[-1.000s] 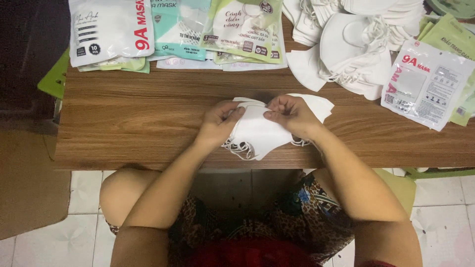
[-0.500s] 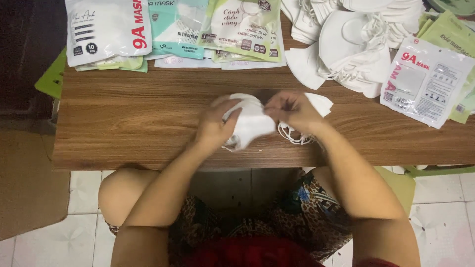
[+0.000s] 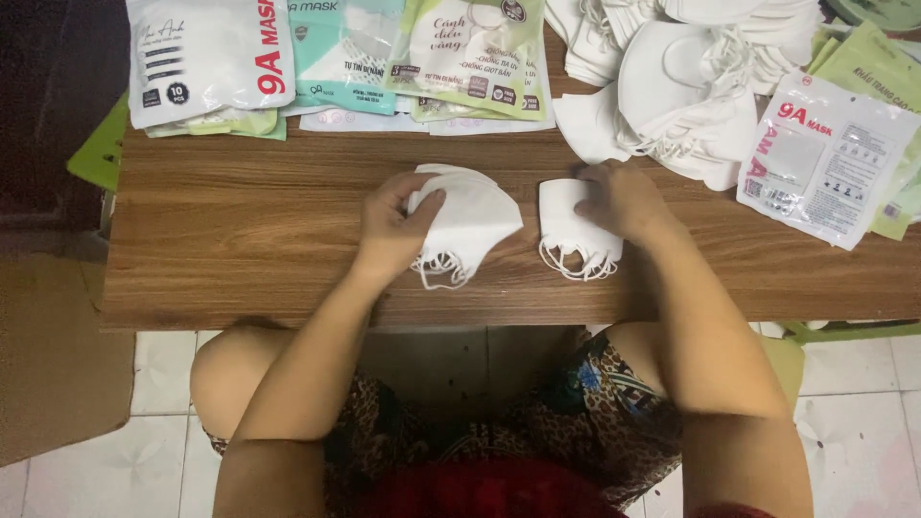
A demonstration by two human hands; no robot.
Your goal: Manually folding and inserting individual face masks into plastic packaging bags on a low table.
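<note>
- Our left hand [image 3: 391, 230] lies flat on a stack of folded white masks [image 3: 468, 223] near the middle of the wooden table [image 3: 240, 230]; the fingers spread over its left edge and pin it down, while the thumb side reaches onto the top mask.
- Our right hand [image 3: 622, 200] rests on a smaller stack of masks [image 3: 568, 223], fingers curled over its right edge and pressing it to the table.
- The two stacks sit side by side, apart, with a strip of bare wood between them; each lies directly under its own hand, so neither hand has to cross over.
- The larger stack runs roughly left to right, its pointed end aiming right towards the smaller stack. Ear loops from both stacks hang towards us, near the table's front edge.
- Beyond the right hand, a heap of loose masks [image 3: 691, 86] lies nearer that hand than the left.
- Printed packets [image 3: 336, 58] line the far edge, and one more packet [image 3: 825, 158] lies to the right.
</note>
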